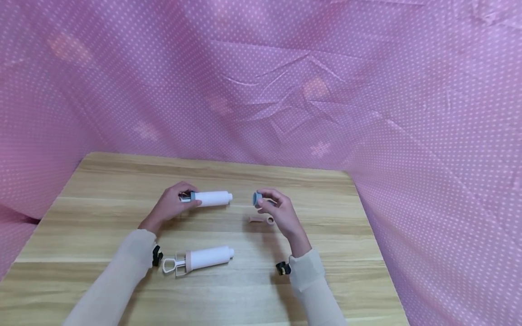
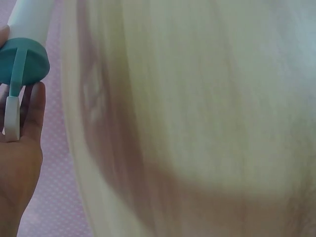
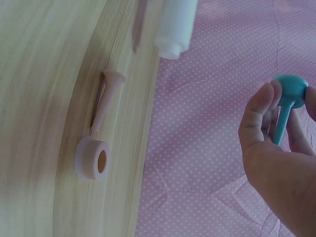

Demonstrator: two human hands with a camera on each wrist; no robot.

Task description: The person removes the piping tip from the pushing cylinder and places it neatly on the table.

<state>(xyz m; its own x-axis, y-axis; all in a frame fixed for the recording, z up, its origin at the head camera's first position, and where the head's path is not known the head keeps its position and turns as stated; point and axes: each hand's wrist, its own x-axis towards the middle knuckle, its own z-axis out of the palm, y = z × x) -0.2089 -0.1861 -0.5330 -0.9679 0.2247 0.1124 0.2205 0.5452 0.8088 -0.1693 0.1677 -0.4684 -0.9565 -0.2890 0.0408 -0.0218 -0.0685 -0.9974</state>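
Note:
My left hand [image 1: 173,204] grips a syringe-like tool with a white barrel [image 1: 213,198] around its teal collar [image 2: 24,64], with the small tip pointing right. A white handle end [image 2: 12,118] sits by the palm in the left wrist view. To the right of that tip, my right hand [image 1: 284,216] pinches a teal nozzle [image 3: 291,90] by its round, cup-like head. The nozzle's thin stem points back toward the palm. Nozzle and barrel are apart, both held above the table.
A second syringe-like tool [image 1: 210,257] with a pink collar and loop handle lies nearer on the wooden table [image 1: 326,290]. A pink flared nozzle [image 3: 108,96] and pink ring [image 3: 89,158] lie below the right hand. Pink dotted cloth [image 1: 261,90] hangs around the table.

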